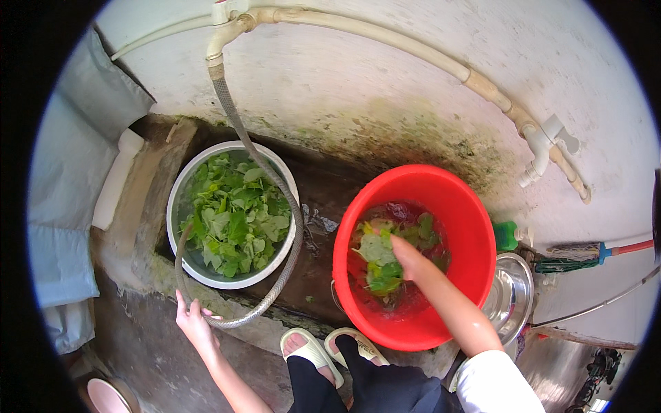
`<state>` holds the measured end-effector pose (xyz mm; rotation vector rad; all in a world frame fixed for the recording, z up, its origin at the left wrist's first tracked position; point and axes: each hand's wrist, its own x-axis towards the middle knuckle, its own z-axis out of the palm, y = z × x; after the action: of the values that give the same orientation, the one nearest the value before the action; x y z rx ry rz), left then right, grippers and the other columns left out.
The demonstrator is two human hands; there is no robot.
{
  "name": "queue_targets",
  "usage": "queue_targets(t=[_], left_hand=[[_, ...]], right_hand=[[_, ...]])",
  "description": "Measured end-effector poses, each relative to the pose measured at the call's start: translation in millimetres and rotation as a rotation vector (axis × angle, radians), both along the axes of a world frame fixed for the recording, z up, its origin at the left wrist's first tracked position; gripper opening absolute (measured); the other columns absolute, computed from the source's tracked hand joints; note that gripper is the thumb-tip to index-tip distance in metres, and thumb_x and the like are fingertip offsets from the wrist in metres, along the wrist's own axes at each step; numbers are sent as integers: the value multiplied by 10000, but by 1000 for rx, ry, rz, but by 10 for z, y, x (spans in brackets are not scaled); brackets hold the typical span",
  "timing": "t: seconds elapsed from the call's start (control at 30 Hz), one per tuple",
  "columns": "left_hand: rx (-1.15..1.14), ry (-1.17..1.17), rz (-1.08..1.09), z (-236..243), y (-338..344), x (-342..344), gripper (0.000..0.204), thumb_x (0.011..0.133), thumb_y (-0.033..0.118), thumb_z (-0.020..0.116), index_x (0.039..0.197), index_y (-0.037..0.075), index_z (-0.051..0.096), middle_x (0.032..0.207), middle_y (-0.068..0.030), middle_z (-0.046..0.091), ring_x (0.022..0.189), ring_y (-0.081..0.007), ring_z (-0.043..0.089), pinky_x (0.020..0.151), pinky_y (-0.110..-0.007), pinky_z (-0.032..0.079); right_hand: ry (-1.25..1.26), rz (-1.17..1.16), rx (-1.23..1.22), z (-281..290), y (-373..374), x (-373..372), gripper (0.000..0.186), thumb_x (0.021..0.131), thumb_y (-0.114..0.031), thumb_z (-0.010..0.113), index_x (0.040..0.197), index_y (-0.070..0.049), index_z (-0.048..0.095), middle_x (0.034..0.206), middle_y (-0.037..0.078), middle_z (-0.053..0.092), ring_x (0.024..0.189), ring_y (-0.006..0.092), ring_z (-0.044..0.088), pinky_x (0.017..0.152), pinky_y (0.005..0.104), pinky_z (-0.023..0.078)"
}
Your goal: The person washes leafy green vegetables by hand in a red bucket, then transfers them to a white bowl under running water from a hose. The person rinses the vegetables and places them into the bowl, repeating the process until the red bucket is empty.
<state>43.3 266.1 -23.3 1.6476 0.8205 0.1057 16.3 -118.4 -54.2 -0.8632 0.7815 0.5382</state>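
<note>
My left hand [196, 322] is at the lower bend of a grey braided hose [296, 237], its fingers around the hose and one finger stretched upward. From a tap elbow on the wall, the hose loops down and its far end reaches into a metal basin [180, 263] heaped with green leaves [237, 224]. Inside a red bucket [475, 241] on the right, my right hand [407, 260] grips a bunch of leafy greens [380, 265]. Water [406, 310] and more leaves lie beneath it; the fingertips are hidden by the leaves.
A pale pipe [372, 27] runs along the wall to a second tap [542, 148]. Right of the bucket are a steel bowl [516, 292], a green bottle [506, 235] and a mop [571, 256]. A concrete ledge [162, 272] borders the basin; a pink bowl [107, 396] sits lower left.
</note>
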Motion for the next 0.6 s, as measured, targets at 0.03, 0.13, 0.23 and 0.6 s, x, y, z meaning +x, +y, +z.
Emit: queue_targets(t=[0.03, 0.13, 0.23, 0.6], left_hand=[[-9, -14, 16, -1, 4, 7, 548, 808, 8, 425, 1333, 42, 273, 536, 0, 391, 415, -78, 410, 347, -255, 454], [20, -8, 1, 20, 10, 11, 550, 806, 3, 427, 1333, 37, 271, 536, 0, 391, 418, -78, 409, 350, -259, 460], [5, -5, -9, 15, -1, 6, 551, 805, -6, 428, 1331, 29, 268, 539, -2, 396, 426, -88, 413, 353, -276, 471], [-14, 22, -13, 89, 53, -21, 549, 823, -3, 445, 1336, 30, 249, 496, -13, 418, 386, -100, 417, 367, -308, 485]], right_hand=[[-21, -11, -168, 212, 2, 59, 395, 796, -373, 573, 1020, -47, 563, 932, 73, 612, 835, 192, 590, 713, 359, 491], [-117, -3, -567, 793, 40, 192, 319, 803, -266, 576, 988, -7, 581, 888, 90, 614, 755, 163, 596, 678, 293, 476], [-208, -24, -748, 982, -71, 201, 219, 817, -195, 533, 900, -8, 613, 777, 58, 621, 673, 133, 585, 618, 285, 464], [-764, 311, -969, 1531, 687, 923, 270, 829, -251, 523, 912, -2, 588, 779, 87, 622, 710, 173, 582, 688, 323, 452]])
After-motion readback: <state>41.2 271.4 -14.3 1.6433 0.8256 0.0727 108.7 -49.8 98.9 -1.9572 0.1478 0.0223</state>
